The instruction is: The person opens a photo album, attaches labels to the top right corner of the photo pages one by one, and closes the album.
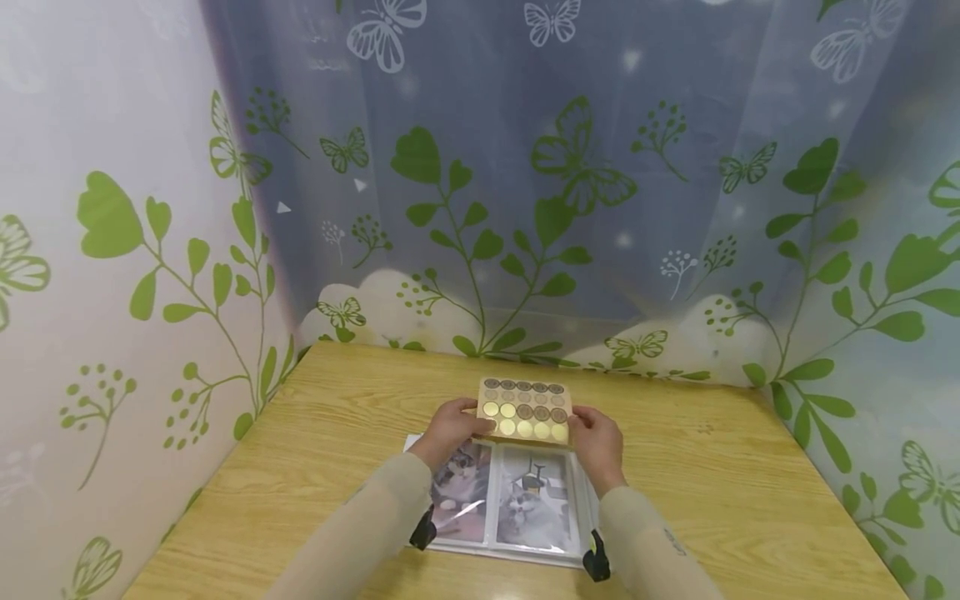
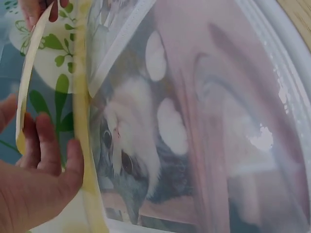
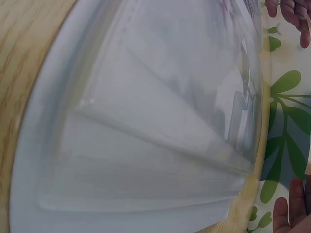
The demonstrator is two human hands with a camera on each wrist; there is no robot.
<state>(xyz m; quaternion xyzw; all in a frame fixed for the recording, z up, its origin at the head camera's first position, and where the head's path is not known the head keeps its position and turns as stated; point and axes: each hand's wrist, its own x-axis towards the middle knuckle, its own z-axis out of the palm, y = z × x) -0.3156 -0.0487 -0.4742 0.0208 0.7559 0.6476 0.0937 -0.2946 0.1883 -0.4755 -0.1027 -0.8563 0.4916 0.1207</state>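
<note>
Both hands hold up a sheet of round stickers, tan with rows of gold and brown discs. My left hand pinches its left edge, thumb across the front lower corner. At the right edge, my right hand grips it the same way. Seen from the left wrist, the sheet is nearly edge-on, with the fingers behind it. Below lies an open photo album with clear pockets; a cat picture fills the left pocket and another cat picture the right one.
The album lies on a wooden table, its clear pages fanned at the right side. Patterned curtains with leaves and butterflies stand behind and at both sides. A black strap piece hangs at the right wrist.
</note>
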